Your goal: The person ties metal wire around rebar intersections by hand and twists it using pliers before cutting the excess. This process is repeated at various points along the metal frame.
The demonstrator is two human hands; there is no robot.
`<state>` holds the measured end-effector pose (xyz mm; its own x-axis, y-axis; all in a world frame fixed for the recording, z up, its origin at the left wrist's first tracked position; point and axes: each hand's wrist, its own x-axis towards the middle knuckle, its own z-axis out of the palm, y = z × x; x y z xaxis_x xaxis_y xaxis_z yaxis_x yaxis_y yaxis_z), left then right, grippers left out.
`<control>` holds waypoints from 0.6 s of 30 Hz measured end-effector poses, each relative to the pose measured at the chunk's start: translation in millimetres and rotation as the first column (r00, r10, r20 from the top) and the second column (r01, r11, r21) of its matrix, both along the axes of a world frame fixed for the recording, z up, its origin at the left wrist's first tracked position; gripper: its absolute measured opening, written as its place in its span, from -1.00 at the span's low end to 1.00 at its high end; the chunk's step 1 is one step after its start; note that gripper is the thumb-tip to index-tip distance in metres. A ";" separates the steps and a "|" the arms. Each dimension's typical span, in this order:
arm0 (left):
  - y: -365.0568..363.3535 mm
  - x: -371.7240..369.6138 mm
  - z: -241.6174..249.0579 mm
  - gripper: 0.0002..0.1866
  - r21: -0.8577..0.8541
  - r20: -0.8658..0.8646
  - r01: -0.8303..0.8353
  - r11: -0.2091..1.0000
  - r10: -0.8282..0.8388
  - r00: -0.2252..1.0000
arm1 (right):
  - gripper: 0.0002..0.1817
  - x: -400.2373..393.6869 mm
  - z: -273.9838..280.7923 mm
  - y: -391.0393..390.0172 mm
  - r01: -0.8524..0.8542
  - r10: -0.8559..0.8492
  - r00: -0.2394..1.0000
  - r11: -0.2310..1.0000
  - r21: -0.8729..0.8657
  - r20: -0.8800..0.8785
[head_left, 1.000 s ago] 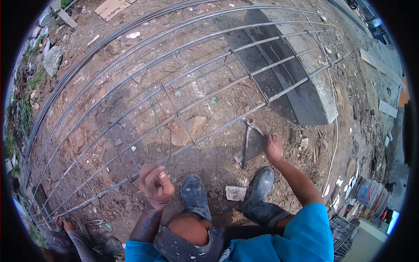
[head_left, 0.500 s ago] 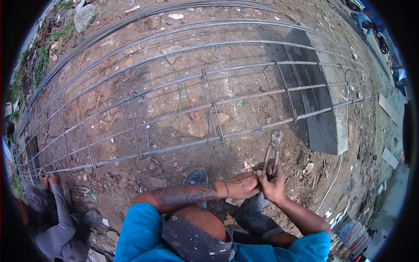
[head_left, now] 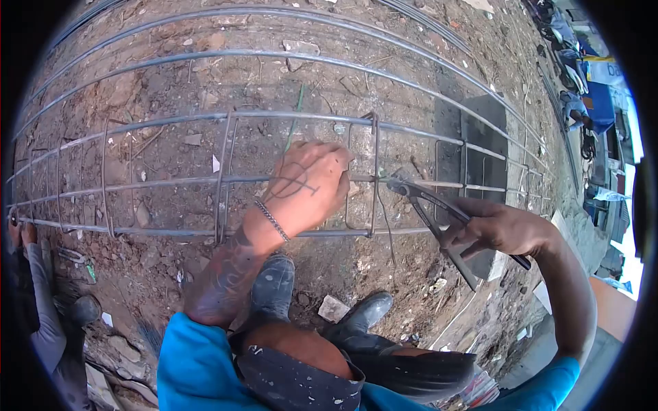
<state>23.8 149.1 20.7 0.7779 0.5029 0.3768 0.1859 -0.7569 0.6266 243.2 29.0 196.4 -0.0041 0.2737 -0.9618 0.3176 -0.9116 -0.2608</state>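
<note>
2 hands meet: left hand (head_left: 310, 185) grips rebar cage (head_left: 226, 179), right hand (head_left: 504, 229) holds pincers (head_left: 428, 205).

Bare dirt ground (head_left: 157, 274), strewn with stones and scraps. Rebar cage (head_left: 226, 175) laid lengthwise across it. Concrete block (head_left: 483, 130) beyond cage's right end. White chip (head_left: 334, 308) just below cage.
</note>
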 end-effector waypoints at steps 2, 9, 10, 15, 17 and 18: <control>-7.9 9.6 -11.0 -0.84 -0.180 -0.080 0.050 0.982 -0.066 0.995 | -0.45 2.9 -6.2 19.2 -0.077 0.084 0.995 0.986 -0.146 0.046; -16.7 29.9 -26.6 -0.89 -0.430 -0.033 0.080 0.899 -0.105 0.994 | -0.52 -1.0 -10.0 66.4 -0.349 0.355 0.934 0.875 -0.336 -0.046; -16.7 30.8 -28.1 -0.89 -0.425 0.024 0.075 0.902 -0.072 0.997 | -0.54 0.6 -12.0 67.0 -0.335 0.338 0.940 0.877 -0.345 -0.053; -9.1 31.0 -24.6 -0.74 -0.493 -0.200 0.090 0.865 -0.213 0.956 | -0.55 0.3 -7.0 76.2 -0.279 0.286 0.958 0.898 -0.341 -0.029; -9.5 31.9 -24.3 -0.74 -0.493 -0.208 0.093 0.865 -0.222 0.953 | -0.56 2.2 -8.9 76.3 -0.217 0.231 0.973 0.912 -0.349 -0.003; -10.5 31.6 -25.3 -0.73 -0.483 -0.196 0.094 0.871 -0.213 0.957 | -0.56 5.2 -13.8 74.1 -0.333 0.333 0.941 0.894 -0.301 -0.053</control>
